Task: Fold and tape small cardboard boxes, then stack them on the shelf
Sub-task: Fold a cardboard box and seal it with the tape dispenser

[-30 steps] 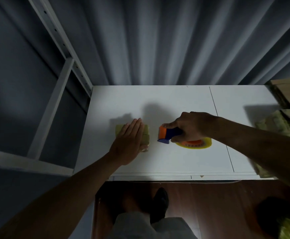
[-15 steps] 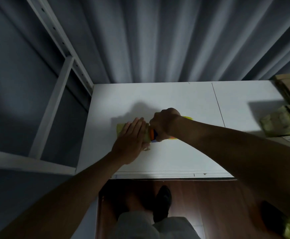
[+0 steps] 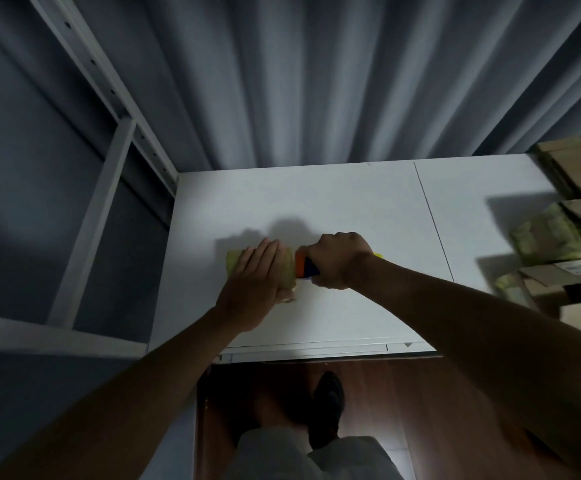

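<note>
While the left hand (image 3: 255, 271) lies flat, fingers straight and together, pressing the small cardboard box (image 3: 287, 271) down on the white table (image 3: 351, 209), the taping step looks to be in hand — the box sits near the table's middle, mostly hidden under that palm. Just beyond, the right hand (image 3: 339, 259) is curled tight round a tape dispenser (image 3: 304, 266), its orange and blue nose touching the box's right edge. Next, I judge, the dispenser must be drawn across the top seam while the left hand gives way without letting the flaps spring. Farther right, a pile of cardboard boxes (image 3: 566, 244) waits at the table's edge; the shelf frame (image 3: 109, 188) stands to the left.
</note>
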